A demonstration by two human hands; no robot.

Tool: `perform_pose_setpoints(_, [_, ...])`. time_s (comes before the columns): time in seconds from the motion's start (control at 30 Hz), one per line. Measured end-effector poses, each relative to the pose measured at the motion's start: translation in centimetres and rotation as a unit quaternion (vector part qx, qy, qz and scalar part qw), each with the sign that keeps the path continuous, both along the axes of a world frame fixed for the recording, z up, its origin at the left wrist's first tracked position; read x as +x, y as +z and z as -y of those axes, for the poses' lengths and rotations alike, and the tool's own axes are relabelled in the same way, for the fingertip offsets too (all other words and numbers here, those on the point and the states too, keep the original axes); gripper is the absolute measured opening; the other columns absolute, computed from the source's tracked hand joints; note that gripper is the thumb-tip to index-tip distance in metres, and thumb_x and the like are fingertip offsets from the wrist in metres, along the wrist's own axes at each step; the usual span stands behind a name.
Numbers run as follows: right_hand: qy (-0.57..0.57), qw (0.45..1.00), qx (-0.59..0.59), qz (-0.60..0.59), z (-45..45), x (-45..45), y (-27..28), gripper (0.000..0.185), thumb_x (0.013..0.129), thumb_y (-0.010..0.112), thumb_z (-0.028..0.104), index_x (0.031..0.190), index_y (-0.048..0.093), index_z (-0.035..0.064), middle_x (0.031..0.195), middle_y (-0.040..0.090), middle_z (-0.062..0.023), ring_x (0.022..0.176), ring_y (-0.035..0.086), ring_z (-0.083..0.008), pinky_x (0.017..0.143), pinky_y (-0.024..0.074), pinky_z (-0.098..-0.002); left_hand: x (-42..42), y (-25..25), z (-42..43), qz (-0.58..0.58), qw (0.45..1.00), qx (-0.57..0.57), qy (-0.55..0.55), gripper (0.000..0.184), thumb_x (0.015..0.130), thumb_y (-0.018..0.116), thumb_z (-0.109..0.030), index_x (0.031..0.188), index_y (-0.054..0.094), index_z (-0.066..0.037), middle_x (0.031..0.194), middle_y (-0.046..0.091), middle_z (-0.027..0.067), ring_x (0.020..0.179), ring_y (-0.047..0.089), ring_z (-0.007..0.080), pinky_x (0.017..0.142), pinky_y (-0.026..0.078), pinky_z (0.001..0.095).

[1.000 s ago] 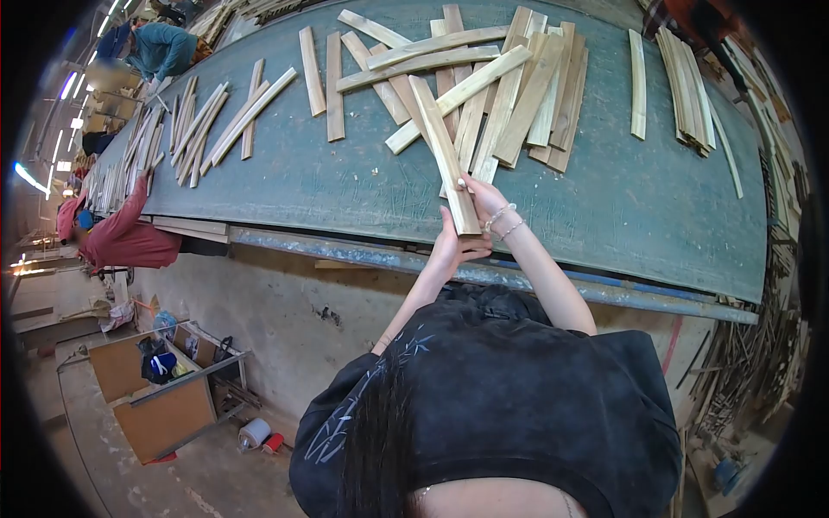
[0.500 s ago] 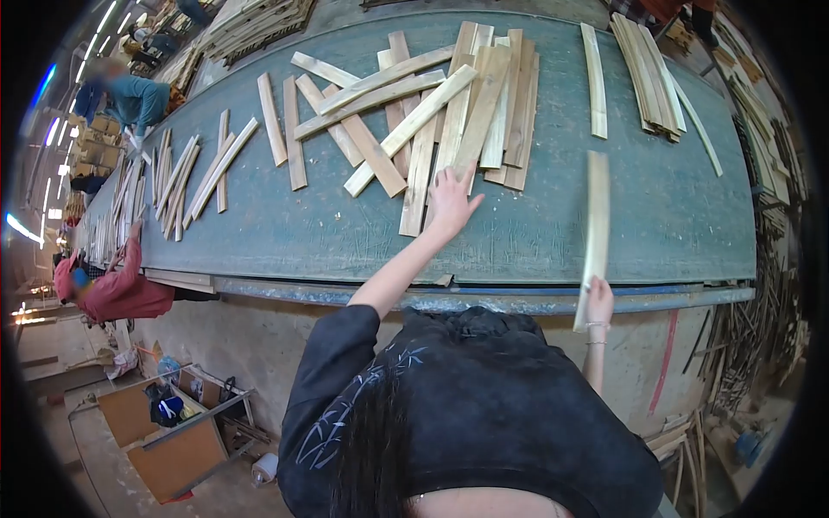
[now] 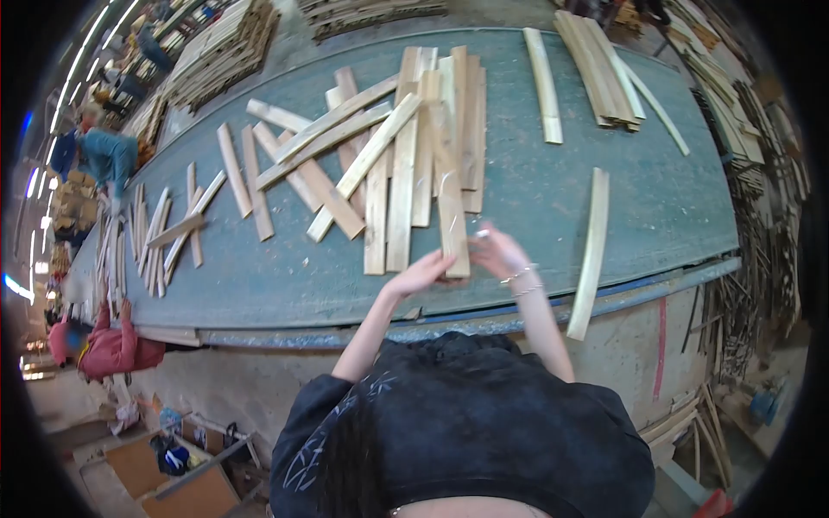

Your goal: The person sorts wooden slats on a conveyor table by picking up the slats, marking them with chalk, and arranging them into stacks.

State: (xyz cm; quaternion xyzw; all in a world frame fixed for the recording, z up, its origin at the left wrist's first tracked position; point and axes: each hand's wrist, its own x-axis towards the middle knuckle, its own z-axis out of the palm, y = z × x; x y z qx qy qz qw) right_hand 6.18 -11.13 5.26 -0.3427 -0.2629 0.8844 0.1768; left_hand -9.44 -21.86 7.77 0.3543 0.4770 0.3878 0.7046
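My left hand [image 3: 421, 274] is closed on the near end of a wooden slat [image 3: 452, 220], thumb on top and fingers beneath. The slat points away from me, its far part lying over the heap of slats [image 3: 401, 186]. Just right of that near end is my right hand [image 3: 503, 253], fingers apart and slightly blurred, holding nothing that I can see. A pale slat [image 3: 591, 250] lies farther right, its near end jutting past the table's front edge.
The green table [image 3: 345, 298] carries a bundle of slats [image 3: 598, 73] and a single slat [image 3: 542, 86] at the back right. More slats [image 3: 160, 233] lie leftward. A person in red [image 3: 121, 350] and another in teal [image 3: 110, 157] stand at the table's left part.
My right hand has let go of the pale slat at the right and moved left. My left hand now grips a slat from the heap, its end nearer me. The view has shifted.
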Motion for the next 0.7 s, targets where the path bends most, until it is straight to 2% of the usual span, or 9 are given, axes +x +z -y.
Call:
perform_pose_setpoints(0.03, [0.002,0.991,0.065,0.120,1.0,-1.8,1.6,0.023,0.085,0.045,0.027,0.092,0.052,0.0059,0.093,0.056,-0.0087,0.087,0.054,-0.0191,0.075,0.0437,-0.0303,0.2,-1.3,0.1,-0.086,0.994,0.018,-0.057,0.046,0.087,0.039,-0.034,0.118,0.035,0.000,0.105,0.053,0.0132,0.094,0.053,0.0178,0.079,0.043,0.0288])
perform_pose_setpoints(0.1, [-0.014,0.934,0.275,0.225,1.9,-3.0,-3.3,0.030,0.085,0.045,0.029,0.084,0.055,0.0016,0.075,0.059,-0.0046,0.074,0.056,-0.0134,0.062,0.0433,-0.0297,0.4,-2.1,0.4,-0.217,0.961,0.101,-0.137,0.054,0.084,0.044,-0.040,0.118,0.034,0.000,0.108,0.052,0.0161,0.096,0.053,0.0222,0.080,0.041,0.0296])
perform_pose_setpoints(0.2, [-0.125,0.915,0.273,0.268,3.4,-2.6,-2.3,0.033,0.085,0.042,0.031,0.077,0.054,0.0014,0.065,0.057,-0.0089,0.066,0.057,-0.0198,0.059,0.0415,-0.0325,-0.1,0.5,-0.9,-0.271,0.933,0.025,-0.234,0.057,0.081,0.047,-0.042,0.118,0.035,-0.001,0.109,0.050,0.0205,0.098,0.051,0.0283,0.083,0.040,0.0335])
perform_pose_setpoints(0.27, [-0.142,0.819,0.364,0.419,3.7,-1.7,-0.1,0.033,0.086,0.041,0.030,0.073,0.051,0.0017,0.065,0.054,-0.0159,0.065,0.054,-0.0299,0.059,0.0397,-0.0376,-0.6,0.4,-1.5,-0.402,0.897,0.039,-0.180,0.056,0.079,0.049,-0.042,0.117,0.038,-0.003,0.106,0.050,0.0233,0.098,0.051,0.0302,0.083,0.040,0.0354])
perform_pose_setpoints(0.3, [-0.144,0.819,0.363,0.421,3.4,-1.2,0.1,0.033,0.086,0.041,0.030,0.073,0.051,0.0017,0.065,0.054,-0.0159,0.065,0.054,-0.0299,0.059,0.0397,-0.0376,-1.0,-0.1,-2.0,-0.402,0.896,0.040,-0.183,0.056,0.079,0.049,-0.042,0.117,0.038,-0.003,0.106,0.050,0.0233,0.098,0.051,0.0302,0.083,0.040,0.0354])
perform_pose_setpoints(0.37, [-0.180,0.745,0.467,0.440,2.5,0.8,0.5,0.033,0.085,0.040,0.030,0.070,0.048,0.0016,0.065,0.051,-0.0193,0.067,0.050,-0.0363,0.059,0.0379,-0.0413,-1.7,-1.6,-3.3,-0.586,0.807,0.063,-0.028,0.056,0.079,0.050,-0.039,0.119,0.037,-0.003,0.100,0.055,0.0192,0.094,0.053,0.0304,0.079,0.042,0.0364])
perform_pose_setpoints(0.5, [-0.168,0.701,0.500,0.481,-1.1,4.5,1.6,0.034,0.085,0.040,0.030,0.069,0.049,0.0011,0.064,0.050,-0.0182,0.066,0.050,-0.0353,0.058,0.0372,-0.0416,-1.2,-1.4,-6.7,-0.645,0.764,-0.007,0.025,0.055,0.077,0.052,-0.039,0.118,0.039,-0.006,0.100,0.051,0.0204,0.093,0.051,0.0313,0.077,0.042,0.0408])
perform_pose_setpoints(0.57, [-0.162,0.684,0.513,0.493,-2.7,5.3,1.5,0.034,0.085,0.040,0.030,0.069,0.049,0.0010,0.064,0.051,-0.0182,0.065,0.050,-0.0354,0.057,0.0371,-0.0416,-1.2,-2.6,-8.0,-0.721,0.692,0.023,0.034,0.058,0.077,0.050,-0.041,0.123,0.034,-0.008,0.096,0.051,0.0187,0.085,0.054,0.0321,0.073,0.044,0.0411])
perform_pose_setpoints(0.7, [-0.181,0.706,0.488,0.479,-5.6,4.3,1.3,0.035,0.084,0.041,0.030,0.066,0.049,0.0003,0.062,0.053,-0.0187,0.061,0.051,-0.0355,0.054,0.0364,-0.0420,-0.6,-2.8,-10.6,-0.717,0.694,0.031,0.056,0.062,0.077,0.051,-0.042,0.125,0.031,-0.009,0.095,0.050,0.0206,0.086,0.053,0.0332,0.071,0.044,0.0415])
